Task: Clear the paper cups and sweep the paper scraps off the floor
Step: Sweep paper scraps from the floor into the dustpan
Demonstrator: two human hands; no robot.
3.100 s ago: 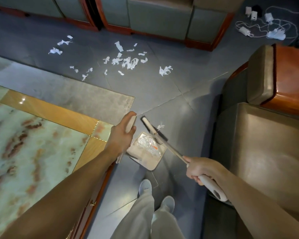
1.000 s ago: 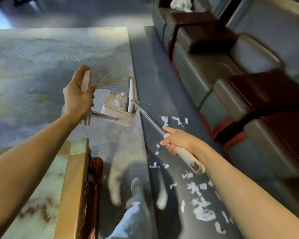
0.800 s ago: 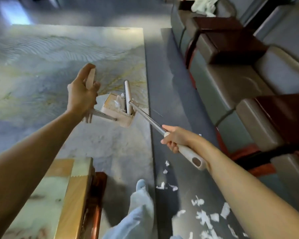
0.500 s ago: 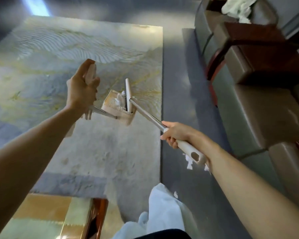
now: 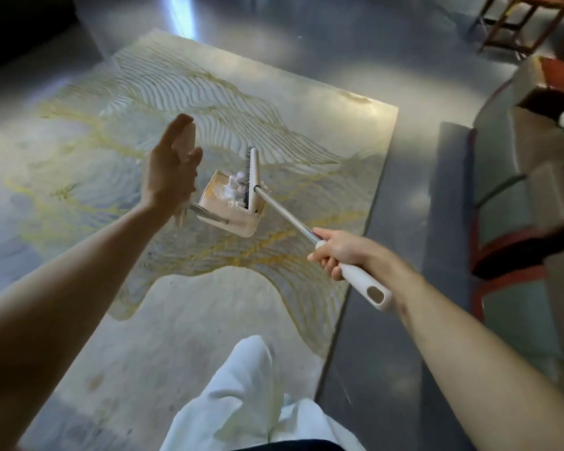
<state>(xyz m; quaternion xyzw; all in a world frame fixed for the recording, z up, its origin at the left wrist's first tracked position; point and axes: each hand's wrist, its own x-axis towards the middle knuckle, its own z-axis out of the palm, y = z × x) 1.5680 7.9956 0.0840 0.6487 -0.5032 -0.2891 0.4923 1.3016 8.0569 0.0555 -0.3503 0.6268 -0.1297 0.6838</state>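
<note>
Rug (image 5: 209,125): wave-patterned, fills the middle; the marble table seen half a second ago has left the view.
Floor (image 5: 401,222): bare grey strip between the rug's right edge and the sofas (image 5: 502,203).
Broom (image 5: 284,216): shaft slants from lower right to upper left, head standing upright in the pan.
Dustpan (image 5: 228,209): held in the air above the rug, paper scraps (image 5: 236,187) inside.
Right hand (image 5: 336,252): clenched round the broom's white grip.
Left hand (image 5: 173,167): grasping the dustpan's handle, thumb raised.
</note>
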